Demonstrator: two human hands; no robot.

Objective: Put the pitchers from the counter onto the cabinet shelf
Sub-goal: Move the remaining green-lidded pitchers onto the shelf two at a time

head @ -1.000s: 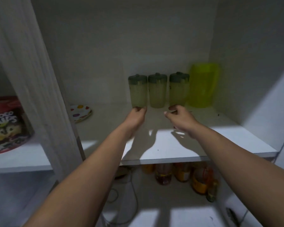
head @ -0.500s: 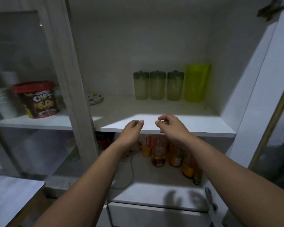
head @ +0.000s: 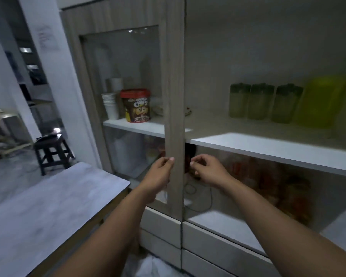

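Three pale green pitchers with dark lids (head: 265, 101) stand in a row at the back of the white cabinet shelf (head: 268, 146), next to a larger yellow-green pitcher (head: 321, 100) on their right. My left hand (head: 160, 174) and my right hand (head: 208, 172) hover well below and in front of the shelf, either side of the cabinet's wooden post (head: 175, 116). Both hands hold nothing, fingers loosely curled and apart.
Behind the glass door on the left stand a red-lidded cereal tub (head: 136, 105) and stacked white cups (head: 110, 105). A grey counter (head: 48, 206) lies at lower left, a dark stool (head: 50, 152) beyond it. Bottles and a cable sit under the shelf.
Both hands have drawn back from the pitchers and dropped below the shelf edge. The view has swung left, bringing the counter and stool into sight.
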